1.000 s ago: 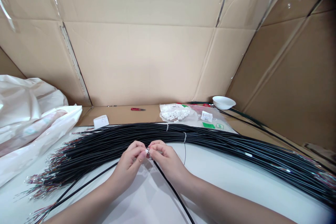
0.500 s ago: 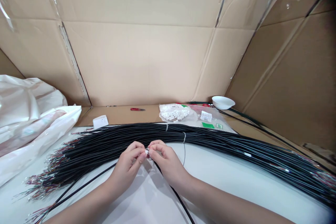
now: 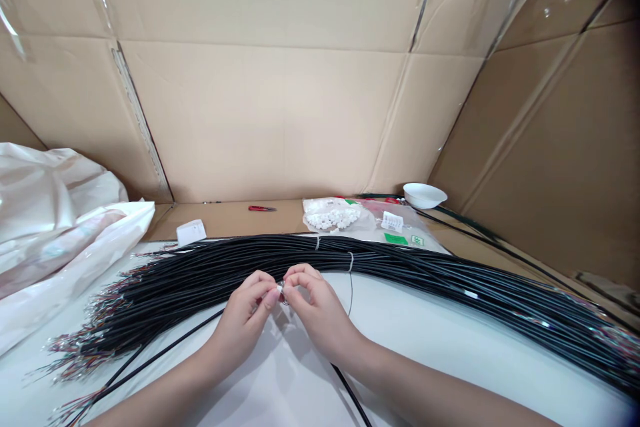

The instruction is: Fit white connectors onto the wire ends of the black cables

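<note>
My left hand (image 3: 245, 320) pinches a small white plastic connector (image 3: 278, 290) between thumb and fingertips. Facing it, my right hand (image 3: 317, 310) grips the fine bare-looking wire ends of a black cable (image 3: 284, 295), close against the connector. The fingers hide most of that small joint. A single loose black cable (image 3: 350, 393) runs from under my right forearm toward the bottom edge. Behind my hands lies a long, curved bundle of black cables (image 3: 250, 268), tied in places, with coloured wire ends fanning out at both sides.
The cables lie on a white tabletop (image 3: 400, 340). Beyond them are a bag of white connectors (image 3: 333, 217), red-handled snips (image 3: 262, 209), a white card (image 3: 191, 232) and a white bowl (image 3: 425, 195). White plastic sheeting (image 3: 55, 227) lies left; cardboard (image 3: 260, 120) lines the back.
My right hand has risen slightly, and my forearm now covers more of the loose black cable. My left hand and the connector have barely moved.
</note>
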Demonstrator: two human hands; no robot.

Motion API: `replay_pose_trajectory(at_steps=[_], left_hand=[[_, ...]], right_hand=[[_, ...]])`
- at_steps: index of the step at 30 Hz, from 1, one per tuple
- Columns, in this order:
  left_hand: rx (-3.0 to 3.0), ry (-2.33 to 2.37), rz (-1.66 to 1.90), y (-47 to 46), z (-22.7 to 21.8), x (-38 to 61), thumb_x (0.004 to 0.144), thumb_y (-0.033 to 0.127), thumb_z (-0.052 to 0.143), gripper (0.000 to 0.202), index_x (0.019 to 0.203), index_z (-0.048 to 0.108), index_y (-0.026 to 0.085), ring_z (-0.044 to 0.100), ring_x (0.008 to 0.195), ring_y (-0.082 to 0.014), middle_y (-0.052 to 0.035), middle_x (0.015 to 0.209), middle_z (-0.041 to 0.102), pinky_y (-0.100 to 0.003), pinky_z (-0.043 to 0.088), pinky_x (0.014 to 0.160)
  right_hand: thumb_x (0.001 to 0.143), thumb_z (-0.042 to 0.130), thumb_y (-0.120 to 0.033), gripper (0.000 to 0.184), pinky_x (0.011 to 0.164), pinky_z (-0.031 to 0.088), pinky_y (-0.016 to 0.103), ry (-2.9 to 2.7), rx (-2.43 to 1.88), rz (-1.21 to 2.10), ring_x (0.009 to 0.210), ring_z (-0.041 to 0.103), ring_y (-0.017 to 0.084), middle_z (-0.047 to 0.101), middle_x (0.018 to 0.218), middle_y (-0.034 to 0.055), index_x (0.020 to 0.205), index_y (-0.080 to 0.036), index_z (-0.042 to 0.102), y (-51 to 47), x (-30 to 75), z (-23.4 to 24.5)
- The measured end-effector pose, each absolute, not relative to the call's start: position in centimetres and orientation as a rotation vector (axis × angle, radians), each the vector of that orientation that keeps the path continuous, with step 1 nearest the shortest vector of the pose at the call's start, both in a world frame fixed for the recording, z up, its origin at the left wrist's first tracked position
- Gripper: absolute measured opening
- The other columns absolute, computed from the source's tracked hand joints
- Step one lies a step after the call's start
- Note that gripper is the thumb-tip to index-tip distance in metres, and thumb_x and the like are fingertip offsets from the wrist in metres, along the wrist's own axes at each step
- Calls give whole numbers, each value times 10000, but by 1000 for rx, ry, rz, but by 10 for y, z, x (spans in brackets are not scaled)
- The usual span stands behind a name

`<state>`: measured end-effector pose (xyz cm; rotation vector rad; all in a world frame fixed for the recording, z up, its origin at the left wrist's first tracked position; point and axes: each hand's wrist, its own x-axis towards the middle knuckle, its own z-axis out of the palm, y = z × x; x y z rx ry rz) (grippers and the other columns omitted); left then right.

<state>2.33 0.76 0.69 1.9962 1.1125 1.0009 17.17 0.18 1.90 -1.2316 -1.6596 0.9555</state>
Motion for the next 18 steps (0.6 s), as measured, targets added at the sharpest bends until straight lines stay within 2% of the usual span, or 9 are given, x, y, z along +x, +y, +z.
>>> replay_pose_trajectory(at_steps=[12, 18], left_hand=[[1969, 1112, 1034, 9, 7, 20, 890, 302, 364, 286, 713, 552, 179, 484, 746, -155, -14, 794, 486, -245, 375, 680], [1960, 1114, 1028, 8, 7, 20, 894, 297, 357, 289, 707, 543, 177, 472, 736, -149, -12, 792, 477, -243, 361, 661]], right_hand=[[769, 498, -244, 97, 855, 322, 309, -1709, -1233, 909, 967, 468, 175, 524, 928, 14, 704, -199, 555, 5, 177, 25], [773, 468, -215, 130, 840, 309, 328, -1767, -1303, 843, 983, 452, 184, 518, 982, 20, 679, -195, 555, 2, 175, 34]])
